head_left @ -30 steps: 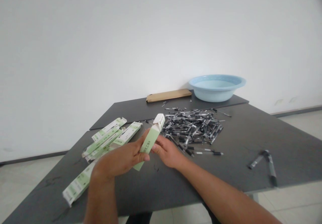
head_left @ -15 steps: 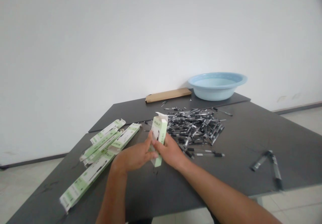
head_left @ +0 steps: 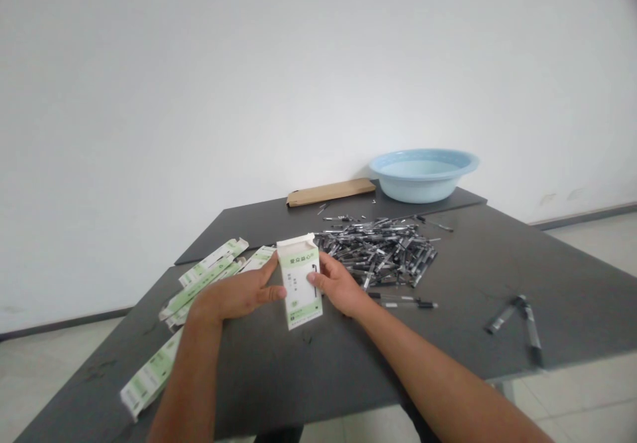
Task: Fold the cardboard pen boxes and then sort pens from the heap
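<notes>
Between my hands stands a white and green pen box point(head_left: 301, 285), its broad printed face toward me and its top end open. My left hand point(head_left: 243, 289) grips the box's left edge, thumb on the front and fingers behind. On the other side my right hand point(head_left: 341, 287) holds it, thumb pressed on the front face and fingers around the right edge. Just behind the box and to the right lies a heap of black-capped clear pens point(head_left: 381, 251). Several similar pen boxes point(head_left: 154, 373) lie at the left, partly hidden by my left arm.
A light blue basin point(head_left: 423, 181) stands at the back right of the dark table point(head_left: 497, 257), against the wall. A flat brown cardboard piece point(head_left: 331, 193) lies to its left. Near the right front edge are two pen bundles point(head_left: 530, 330).
The pen box has turned from its narrow side to its broad face and shifted slightly left. My left hand moved left with it; both hands keep their hold.
</notes>
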### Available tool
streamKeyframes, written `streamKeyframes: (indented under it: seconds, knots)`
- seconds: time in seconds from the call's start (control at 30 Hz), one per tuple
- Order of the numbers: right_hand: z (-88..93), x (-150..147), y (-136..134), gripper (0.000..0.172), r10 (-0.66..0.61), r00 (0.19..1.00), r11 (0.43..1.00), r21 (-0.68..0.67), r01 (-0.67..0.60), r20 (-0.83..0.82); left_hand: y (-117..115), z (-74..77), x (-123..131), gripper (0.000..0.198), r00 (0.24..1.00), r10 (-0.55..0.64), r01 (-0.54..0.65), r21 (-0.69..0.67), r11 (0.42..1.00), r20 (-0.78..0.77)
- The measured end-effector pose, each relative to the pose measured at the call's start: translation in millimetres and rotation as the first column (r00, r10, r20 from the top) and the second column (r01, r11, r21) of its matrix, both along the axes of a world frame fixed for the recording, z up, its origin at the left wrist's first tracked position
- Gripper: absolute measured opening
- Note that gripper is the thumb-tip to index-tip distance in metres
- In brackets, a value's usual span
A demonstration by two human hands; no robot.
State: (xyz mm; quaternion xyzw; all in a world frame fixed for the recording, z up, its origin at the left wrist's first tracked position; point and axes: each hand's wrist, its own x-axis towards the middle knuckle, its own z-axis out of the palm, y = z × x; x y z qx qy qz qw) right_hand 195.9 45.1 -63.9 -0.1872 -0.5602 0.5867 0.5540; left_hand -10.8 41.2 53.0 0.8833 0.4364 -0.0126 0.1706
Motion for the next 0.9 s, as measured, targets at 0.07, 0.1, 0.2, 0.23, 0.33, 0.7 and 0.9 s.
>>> streamKeyframes:
  seconds: [0.07,0.1,0.2,0.23,0.33,0.7,0.9]
  knots:
    - [-0.2,0.6,-2.6,0.058,-0.081,0.996,0.995,0.055,0.080,0.023,-0.7,0.0,1.5,0.088,0.998,-0.044,0.048,-0.099,0.994,0.043]
    - [-0.1,0.9,-4.3,0.065,-0.118,0.992,0.990,0.084,0.115,0.042,-1.6,0.0,1.1,0.086,0.996,-0.061,0.070,-0.134,0.989,0.071]
    - [0.8,2.1,-8.8,0.065,-0.191,0.974,0.972,0.164,0.170,0.121,-5.3,0.0,-2.9,0.082,0.989,-0.091,0.110,-0.157,0.981,0.120]
    - [1.1,2.7,-9.6,0.062,-0.205,0.970,0.968,0.177,0.181,0.131,-6.7,-0.2,-4.4,0.081,0.989,-0.094,0.110,-0.148,0.983,0.113]
    - [1.7,4.9,-9.2,0.056,-0.188,0.971,0.970,0.185,0.160,0.146,-11.8,-1.5,-8.1,0.083,0.995,-0.086,0.090,-0.096,0.991,0.051]
    - [-4.8,8.9,-2.9,0.032,-0.187,0.954,0.967,0.217,0.136,0.235,-38.2,2.1,-17.6,0.095,0.993,0.056,-0.061,-0.043,0.997,-0.106]
    - [-0.1,11.4,-0.3,0.030,-0.188,0.951,0.962,0.240,0.129,0.245,-31.3,-3.8,-5.6,0.102,0.991,0.061,-0.065,-0.030,0.997,-0.122]
